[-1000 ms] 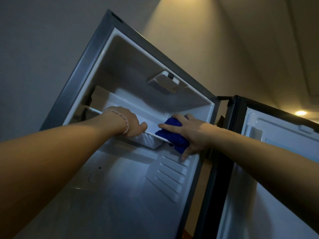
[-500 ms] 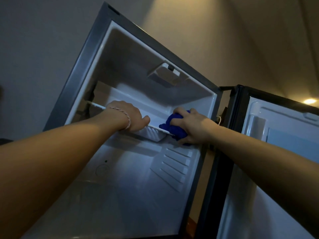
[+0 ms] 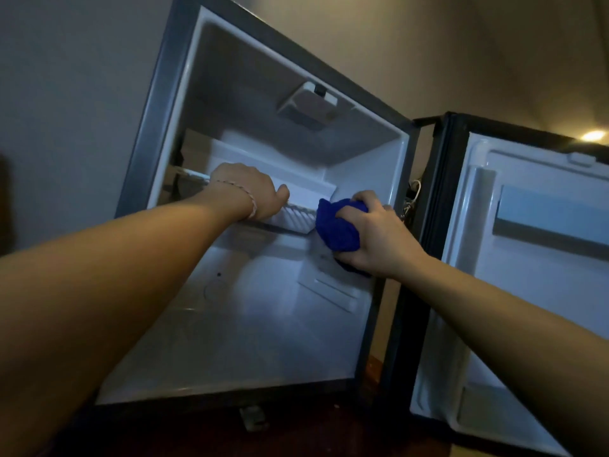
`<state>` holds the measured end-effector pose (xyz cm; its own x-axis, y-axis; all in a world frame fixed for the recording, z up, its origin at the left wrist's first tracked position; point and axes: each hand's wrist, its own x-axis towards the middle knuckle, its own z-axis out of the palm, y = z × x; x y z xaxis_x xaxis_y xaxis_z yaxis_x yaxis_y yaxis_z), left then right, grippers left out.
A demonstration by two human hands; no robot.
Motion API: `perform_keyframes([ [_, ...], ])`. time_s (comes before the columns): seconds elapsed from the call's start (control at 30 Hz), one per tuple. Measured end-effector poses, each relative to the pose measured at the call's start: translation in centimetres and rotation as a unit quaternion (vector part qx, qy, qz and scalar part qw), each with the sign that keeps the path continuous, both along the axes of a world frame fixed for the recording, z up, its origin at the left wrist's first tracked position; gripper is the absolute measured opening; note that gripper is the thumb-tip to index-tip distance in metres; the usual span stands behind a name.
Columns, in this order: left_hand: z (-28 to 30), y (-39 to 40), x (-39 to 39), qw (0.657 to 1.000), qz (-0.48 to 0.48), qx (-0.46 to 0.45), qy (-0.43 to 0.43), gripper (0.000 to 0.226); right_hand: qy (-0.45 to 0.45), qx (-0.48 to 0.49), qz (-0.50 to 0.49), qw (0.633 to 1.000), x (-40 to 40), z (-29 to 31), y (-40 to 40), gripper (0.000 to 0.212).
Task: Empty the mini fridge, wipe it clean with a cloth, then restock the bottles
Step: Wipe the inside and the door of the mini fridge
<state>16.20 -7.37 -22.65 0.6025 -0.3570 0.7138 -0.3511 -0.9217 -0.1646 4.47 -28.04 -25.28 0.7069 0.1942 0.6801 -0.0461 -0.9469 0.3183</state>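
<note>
Fridge [image 3: 184,103] open, no bottles inside, door [image 3: 527,258] swung right. My right hand [image 3: 379,239] clenches a bunched blue cloth [image 3: 339,225] against the right inner wall, just beside the white shelf [image 3: 296,217]. My left hand [image 3: 250,192] grips that shelf's front edge. Cloth looks soft, light, easily wadded; shelf likely thin and brittle, best held at its edge.

Your single head-worn wide-angle camera sits close, at arm's length, in front of the open mini fridge [image 3: 184,94], tilted so the cabinet leans toward one o'clock, its swung-out door [image 3: 527,258] filling three o'clock and your forearms entering from seven and four o'clock.
</note>
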Motion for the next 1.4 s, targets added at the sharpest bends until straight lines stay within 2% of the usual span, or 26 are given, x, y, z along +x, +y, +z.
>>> perform_keyframes([
  [0.1, -0.1, 0.0, 0.0, 1.000, -0.004, -0.002, -0.016, 0.070, 0.027, 0.107, 0.044, 0.993, 0.7, -3.5, 1.3, 0.059],
  [0.27, -0.4, 0.1, 0.3, 0.999, -0.004, 0.010, -0.051, 0.069, 0.138, 0.154, 0.098, 0.974, 6.1, -12.5, 2.1, 0.049],
  [0.4, -1.0, -0.1, 0.9, 0.996, 0.002, 0.007, -0.084, 0.066, 0.160, 0.260, 0.082, 0.949, 9.5, -16.9, 2.7, 0.071],
  [0.53, -1.5, -0.3, 1.0, 0.994, -0.002, -0.019, -0.112, 0.062, 0.131, 0.299, 0.101, 0.940, 10.9, -18.1, 1.7, 0.080],
  [0.63, -2.9, -0.5, 0.5, 0.989, -0.020, -0.041, -0.141, 0.055, 0.133, 0.349, 0.118, 0.920, 9.3, -18.8, 1.4, 0.104],
  [0.7, -5.6, -0.8, 0.1, 0.981, -0.077, -0.048, -0.173, 0.055, 0.144, 0.379, 0.112, 0.907, 8.1, -19.5, 0.7, 0.118],
  [0.77, -9.6, -1.4, -0.3, 0.968, -0.170, -0.026, -0.180, 0.061, 0.174, 0.384, 0.081, 0.903, 6.7, -20.0, -0.1, 0.119],
  [0.83, -13.1, -2.4, -0.2, 0.961, -0.246, 0.034, -0.124, 0.065, 0.224, 0.365, 0.052, 0.902, 5.5, -19.9, -0.8, 0.111],
  [0.9, -15.9, -4.2, 0.7, 0.966, -0.253, 0.043, 0.027, 0.069, 0.260, 0.351, 0.041, 0.899, 4.3, -19.4, -1.0, 0.106],
  [0.93, -17.2, -5.4, 1.2, 0.963, -0.241, 0.004, 0.121, 0.070, 0.264, 0.349, 0.040, 0.898, 3.7, -19.1, -1.0, 0.104],
  [0.97, -18.3, -6.5, 1.7, 0.945, -0.239, -0.058, 0.218, 0.071, 0.268, 0.348, 0.030, 0.898, 2.9, -18.7, -0.8, 0.102],
  [1.03, -19.8, -8.6, 2.2, 0.882, -0.272, -0.186, 0.337, 0.075, 0.269, 0.339, 0.000, 0.902, 0.9, -17.9, -0.6, 0.098],
  [1.07, -20.1, -9.4, 2.4, 0.860, -0.288, -0.227, 0.355, 0.075, 0.253, 0.319, -0.013, 0.913, -0.3, -17.4, -0.6, 0.095],
  [1.13, -19.7, -10.5, 2.2, 0.841, -0.298, -0.258, 0.372, 0.072, 0.172, 0.248, -0.013, 0.953, -3.3, -16.2, -0.7, 0.080],
  [1.23, -19.1, -12.0, 1.5, 0.818, -0.308, -0.280, 0.396, 0.096, 0.000, 0.107, -0.018, 0.994, -8.1, -14.1, -0.9, 0.064],
  [1.3, -19.3, -12.9, 1.0, 0.826, -0.298, -0.304, 0.370, 0.112, -0.136, -0.009, -0.059, 0.989, -10.5, -12.3, -1.9, 0.066],
  [1.33, -19.6, -13.2, 0.9, 0.830, -0.287, -0.328, 0.348, 0.114, -0.184, -0.022, -0.082, 0.979, -11.3, -11.3, -2.7, 0.071],
  [1.4, -19.8, -13.4, 0.5, 0.817, -0.271, -0.401, 0.315, 0.108, -0.219, 0.044, -0.113, 0.968, -12.2, -9.7, -4.5, 0.087],
])
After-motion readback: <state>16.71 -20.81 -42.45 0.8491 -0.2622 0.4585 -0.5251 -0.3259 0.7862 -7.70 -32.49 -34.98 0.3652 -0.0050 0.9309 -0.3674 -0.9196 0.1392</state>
